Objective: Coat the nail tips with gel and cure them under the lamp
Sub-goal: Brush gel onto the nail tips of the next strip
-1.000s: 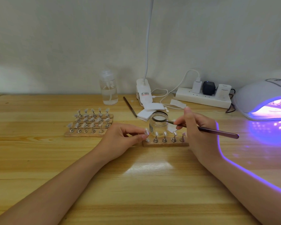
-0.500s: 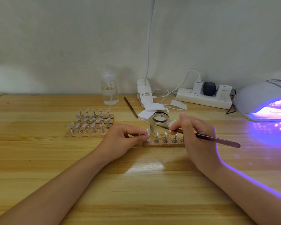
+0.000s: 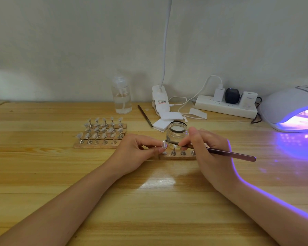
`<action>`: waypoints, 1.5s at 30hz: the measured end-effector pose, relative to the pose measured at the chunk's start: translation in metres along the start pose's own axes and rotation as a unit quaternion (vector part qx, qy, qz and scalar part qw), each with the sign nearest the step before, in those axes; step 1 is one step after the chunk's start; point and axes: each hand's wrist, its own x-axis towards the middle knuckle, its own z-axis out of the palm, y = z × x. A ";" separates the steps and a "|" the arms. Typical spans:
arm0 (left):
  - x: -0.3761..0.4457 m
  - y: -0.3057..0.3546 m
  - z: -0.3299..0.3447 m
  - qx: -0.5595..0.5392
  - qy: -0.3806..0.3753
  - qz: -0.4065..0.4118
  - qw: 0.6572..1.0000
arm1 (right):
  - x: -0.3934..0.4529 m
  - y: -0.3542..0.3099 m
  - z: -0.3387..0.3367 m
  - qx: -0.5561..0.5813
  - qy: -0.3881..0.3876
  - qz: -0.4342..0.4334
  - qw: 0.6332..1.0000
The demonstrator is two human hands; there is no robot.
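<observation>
Nail tip [image 3: 163, 144] is pinched between my left hand's [image 3: 135, 153] thumb and forefinger, held up just left of the gel jar [image 3: 176, 133] and right above the near strip holder [image 3: 176, 156], which has a few more pegs waiting. My right hand [image 3: 210, 153] has the brush [image 3: 212, 150] in a pen grip, fingers closed around it close to the bristle end, and the bristles are right at the tip's surface, touching or nearly, can't quite tell from the head view.

Only one view here, so that's what I've got to go on. For this stroke I'd say keep the heel of my right hand planted on the table [image 3: 149, 201] so the brush doesn't wobble, and let the left hand turn the tip rather than chasing it with the brush. Thin coat, pulled from the base to the free edge, and stay off my own fingertips since they're right at the tip's edge. If the gel floods the sides it'll probably cure lumpy.

Further left, the bigger rack of tips [image 3: 100, 133] sits well apart. The lamp [image 3: 290, 107] is far right, lit purple, with something already inside as far as I can see. Spare brush [image 3: 145, 115], pump bottle [image 3: 121, 98] and cotton pads [image 3: 164, 119] are on the far side of the jar.
</observation>
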 end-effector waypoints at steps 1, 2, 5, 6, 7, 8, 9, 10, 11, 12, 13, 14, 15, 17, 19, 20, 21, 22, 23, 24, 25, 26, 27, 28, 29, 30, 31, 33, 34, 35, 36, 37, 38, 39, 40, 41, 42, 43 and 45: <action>0.000 0.000 0.000 0.001 0.000 -0.002 1.000 | 0.000 0.000 0.000 0.004 0.000 0.001 1.000; 0.000 0.001 0.000 0.001 0.000 -0.003 1.000 | 0.000 0.000 0.000 0.009 0.000 0.003 1.000; 0.001 0.000 0.000 -0.002 0.001 -0.006 1.000 | -0.002 0.000 0.000 0.018 -0.004 0.005 1.000; 0.001 -0.001 0.000 -0.006 0.000 -0.005 1.000 | -0.002 0.000 0.000 0.022 -0.006 0.006 1.000; 0.001 -0.001 0.000 -0.012 0.001 -0.002 1.000 | -0.003 0.001 0.000 0.027 -0.010 0.009 1.000; 0.001 -0.001 0.000 -0.015 0.002 0.003 1.000 | -0.004 0.001 0.000 0.035 -0.015 0.011 0.999; 0.001 -0.002 0.001 -0.017 0.003 0.007 1.000 | -0.005 0.001 0.000 0.040 -0.020 0.011 0.999; 0.000 -0.002 0.001 -0.018 0.003 0.008 1.000 | -0.005 0.001 -0.001 0.043 -0.019 0.009 0.999; 0.001 -0.002 0.001 -0.018 0.003 0.008 1.000 | -0.005 0.001 -0.001 0.046 -0.013 0.008 0.999; 0.001 -0.002 0.000 -0.016 0.001 0.008 1.000 | -0.004 0.000 -0.001 0.050 -0.003 0.011 0.999; 0.001 -0.002 0.000 -0.013 -0.001 0.009 1.000 | -0.003 0.000 0.000 0.051 0.006 0.015 0.999; 0.000 -0.002 0.000 -0.011 -0.002 0.010 1.000 | -0.002 -0.001 0.000 0.043 0.013 0.016 0.999; 0.000 -0.002 0.000 -0.011 -0.002 0.011 1.000 | -0.001 -0.001 0.000 0.029 0.014 0.014 0.999; 0.000 -0.001 0.000 -0.010 -0.001 0.011 1.000 | -0.001 -0.001 0.001 0.005 0.010 0.010 1.000; 0.000 -0.001 0.001 -0.008 0.001 0.008 1.000 | -0.001 -0.001 0.002 -0.003 0.006 0.014 1.000; 0.000 -0.001 0.001 -0.007 0.002 0.006 1.000 | -0.002 0.000 0.002 -0.003 0.005 0.014 1.000; 0.000 -0.001 0.000 -0.008 0.003 0.006 1.000 | -0.002 0.000 0.002 0.000 0.004 0.011 1.000; 0.000 -0.001 0.000 -0.009 0.003 0.005 1.000 | -0.002 -0.001 0.002 0.004 0.002 0.007 1.000; 0.000 -0.001 0.000 -0.012 0.002 0.003 1.000 | -0.003 -0.002 0.001 0.009 -0.001 0.003 1.000; 0.000 -0.001 0.000 -0.014 0.002 0.002 1.000 | -0.003 -0.002 0.001 0.014 -0.005 0.002 1.000; 0.000 -0.001 0.000 -0.015 0.001 0.001 1.000 | -0.004 -0.003 0.000 0.020 -0.008 0.002 1.000; 0.000 -0.001 0.000 -0.016 0.001 0.001 1.000 | -0.004 -0.003 0.000 0.026 -0.008 0.005 1.000; 0.000 -0.001 0.000 -0.017 0.002 0.001 1.000 | -0.005 -0.003 0.000 0.032 -0.006 0.007 0.999; 0.000 0.000 0.000 -0.016 0.003 -0.001 1.000 | -0.004 -0.003 0.000 0.037 -0.001 0.006 0.999; 0.000 0.000 0.000 -0.012 0.004 -0.002 1.000 | -0.004 -0.003 0.000 0.035 0.005 0.000 0.999; 0.000 0.000 0.000 -0.007 0.004 -0.001 1.000 | -0.003 -0.002 0.000 0.027 0.010 -0.008 1.000; 0.000 0.000 0.001 -0.004 0.003 0.001 1.000 | -0.002 -0.002 0.001 0.016 0.012 -0.013 1.000; 0.000 0.001 0.001 -0.002 0.004 0.004 1.000 | -0.001 -0.001 0.002 0.001 0.006 -0.009 1.000; 0.000 0.001 0.001 -0.001 0.005 0.003 1.000 | -0.001 0.000 0.002 -0.001 0.002 -0.005 1.000; 0.000 0.001 0.001 0.000 0.004 0.002 1.000 | -0.002 0.001 0.002 0.000 -0.001 -0.002 1.000; 0.000 0.001 0.001 0.002 0.003 -0.001 1.000 | -0.002 0.001 0.002 0.001 -0.001 0.000 1.000; 0.000 0.001 0.001 0.002 0.003 -0.002 1.000 | -0.002 0.001 0.002 0.005 0.000 0.000 1.000; 0.000 0.001 0.001 0.000 0.004 -0.003 1.000 | -0.002 0.001 0.002 0.010 0.001 0.000 1.000; 0.000 0.001 0.001 -0.002 0.005 -0.005 1.000 | -0.002 0.000 0.002 0.017 0.001 -0.001 1.000; 0.000 0.001 0.001 -0.005 0.005 -0.006 1.000 | -0.003 0.000 0.001 0.023 -0.002 -0.002 1.000; 0.000 0.001 0.001 -0.007 0.004 -0.006 1.000 | -0.003 -0.001 0.001 0.028 -0.005 -0.002 1.000; 0.000 0.001 0.001 -0.008 0.004 -0.005 1.000 | -0.004 -0.001 0.000 0.032 -0.006 -0.003 0.999; 0.000 0.001 0.001 -0.008 0.005 -0.004 1.000 | -0.004 -0.001 0.000 0.036 -0.005 -0.005 0.999; 0.000 0.000 0.001 -0.008 0.009 -0.007 1.000 | -0.004 -0.002 -0.001 0.047 0.001 -0.004 0.999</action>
